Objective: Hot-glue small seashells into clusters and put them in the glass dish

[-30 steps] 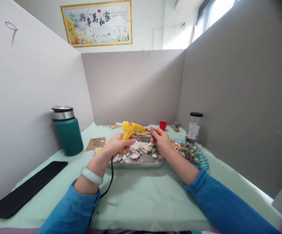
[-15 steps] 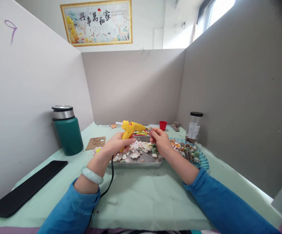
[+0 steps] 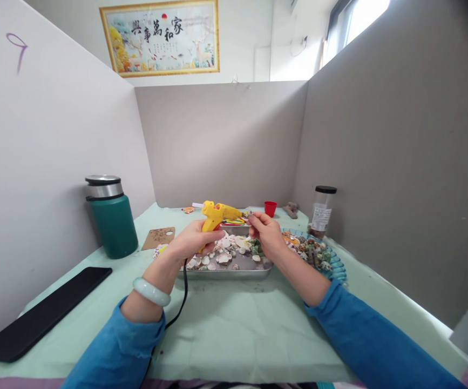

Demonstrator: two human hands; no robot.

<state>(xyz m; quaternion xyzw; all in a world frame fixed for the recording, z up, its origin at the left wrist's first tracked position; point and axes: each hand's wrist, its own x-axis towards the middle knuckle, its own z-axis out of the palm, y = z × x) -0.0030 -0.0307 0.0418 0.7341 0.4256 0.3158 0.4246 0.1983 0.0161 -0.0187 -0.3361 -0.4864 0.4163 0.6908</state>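
My left hand (image 3: 195, 239) is wrapped round the handle of a yellow hot glue gun (image 3: 213, 213), whose nozzle points right. A white glue stick (image 3: 197, 205) pokes out of its back, and a black cord (image 3: 185, 294) hangs below. Between the thumb and fingertips of my right hand (image 3: 269, 233) is a small shell (image 3: 250, 214), held right at the nozzle; its details are too small to make out. Beneath both hands stands a metal tray (image 3: 228, 275) with many white shells (image 3: 224, 257) and some greenish pieces (image 3: 256, 247).
A blue plate (image 3: 340, 270) heaped with small shells lies right of the tray, by a black-lidded jar (image 3: 321, 213). Behind are a red cup (image 3: 270, 208) and driftwood (image 3: 291, 210). Leftward are a green bottle (image 3: 114, 224), a brown board (image 3: 159, 237) and a black mat (image 3: 43, 313). Partitions enclose the table.
Almost nothing differs. Both hands keep the glue gun and the small shell together at the nozzle; my left wrist has shifted very slightly left.
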